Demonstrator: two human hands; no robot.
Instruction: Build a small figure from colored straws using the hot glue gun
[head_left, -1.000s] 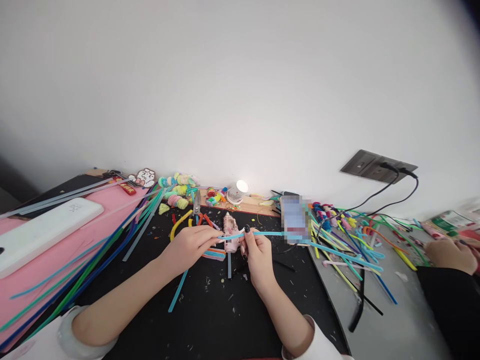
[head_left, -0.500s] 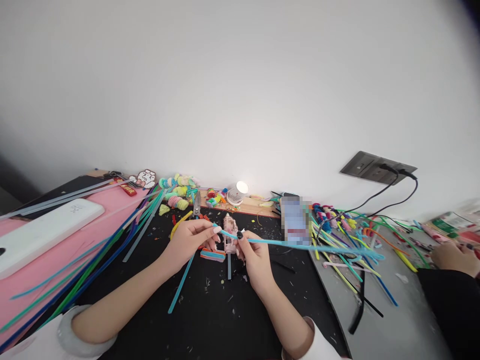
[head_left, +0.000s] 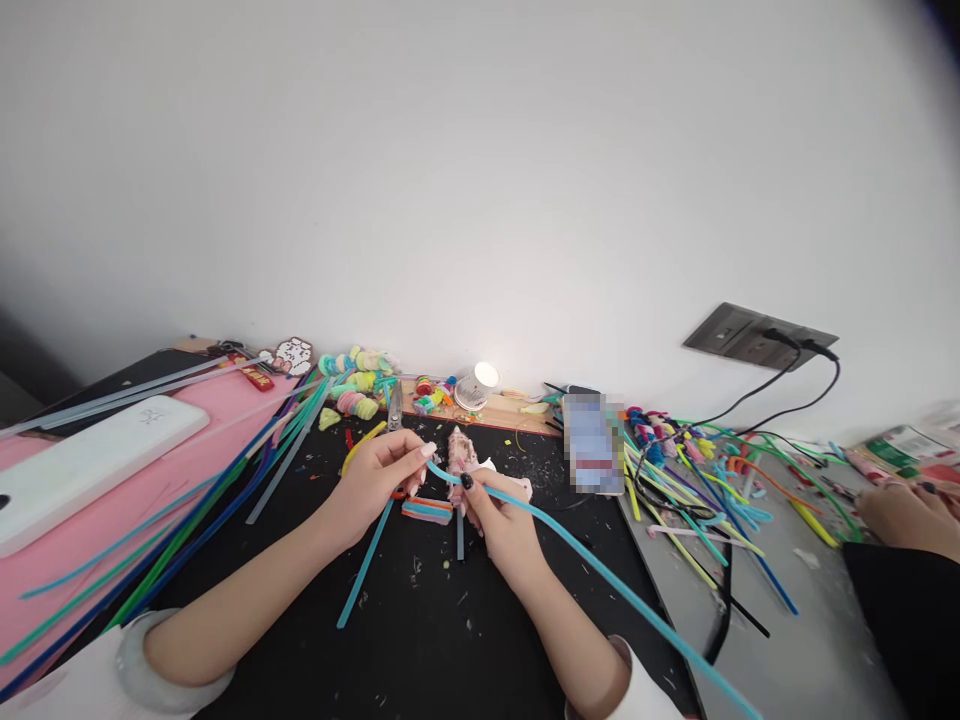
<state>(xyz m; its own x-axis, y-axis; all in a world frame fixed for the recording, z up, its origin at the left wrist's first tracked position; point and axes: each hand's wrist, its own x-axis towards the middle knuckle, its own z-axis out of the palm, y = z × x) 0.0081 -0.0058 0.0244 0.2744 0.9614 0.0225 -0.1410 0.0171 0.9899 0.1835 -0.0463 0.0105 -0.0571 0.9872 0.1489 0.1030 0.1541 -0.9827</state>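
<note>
A long light-blue pipe cleaner (head_left: 600,563) runs between my hands and trails past my right forearm toward the lower right. My left hand (head_left: 386,478) pinches its short end between thumb and fingertips. Farther along, my right hand (head_left: 504,525) grips the same strip between thumb and forefinger. Behind my hands, a pinkish, tubular piece (head_left: 460,446) is partly hidden by my right hand. Just below my left fingers lies a small bundle of orange and blue strips (head_left: 427,511). Scissors (head_left: 395,405) lie behind my left hand, their handles mostly covered.
A white power bank (head_left: 97,470) and several pipe cleaners lie on the pink sheet at left. A paper cup (head_left: 478,386) and phone (head_left: 595,445) stand by the wall. More pipe cleaners (head_left: 697,520) spread at right, near another person's hand (head_left: 907,515). Cables hang from a socket (head_left: 757,335).
The pipe cleaner's long free end has swung from stretching rightward over the table down to the lower right. Both hands have stayed nearly in place.
</note>
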